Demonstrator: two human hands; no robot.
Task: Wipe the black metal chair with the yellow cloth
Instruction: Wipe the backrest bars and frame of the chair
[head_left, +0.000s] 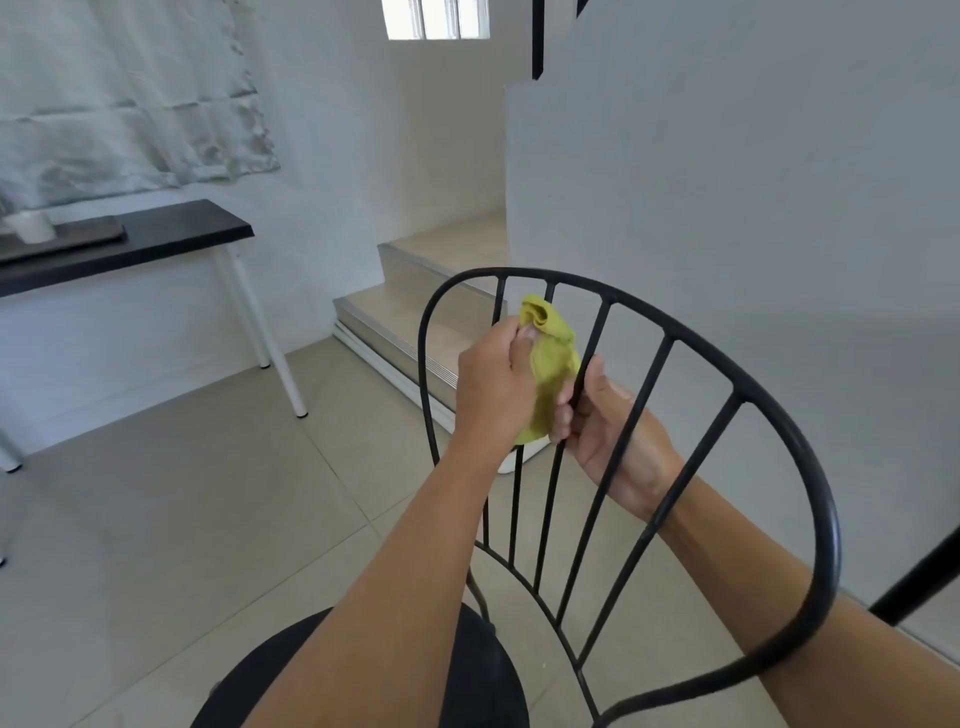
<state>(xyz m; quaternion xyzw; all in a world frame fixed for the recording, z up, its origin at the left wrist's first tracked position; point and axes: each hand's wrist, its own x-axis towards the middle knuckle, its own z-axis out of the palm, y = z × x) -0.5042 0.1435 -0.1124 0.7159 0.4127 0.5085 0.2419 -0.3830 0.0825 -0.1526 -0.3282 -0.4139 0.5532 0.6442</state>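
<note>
Fingers (522, 338) of the left hand (493, 387) curl tight round the bunched yellow cloth (553, 364), held against an upright bar of the black metal chair (810, 467). The right hand (613, 431), reaching in behind the backrest, curls round the neighbouring bar. The loose wad may slip off the thin bar, or the chair may tip under the pull. Well left of the chair, a white cup (32, 227) stands on a dark worktop (182, 234), its contents unseen.
</note>
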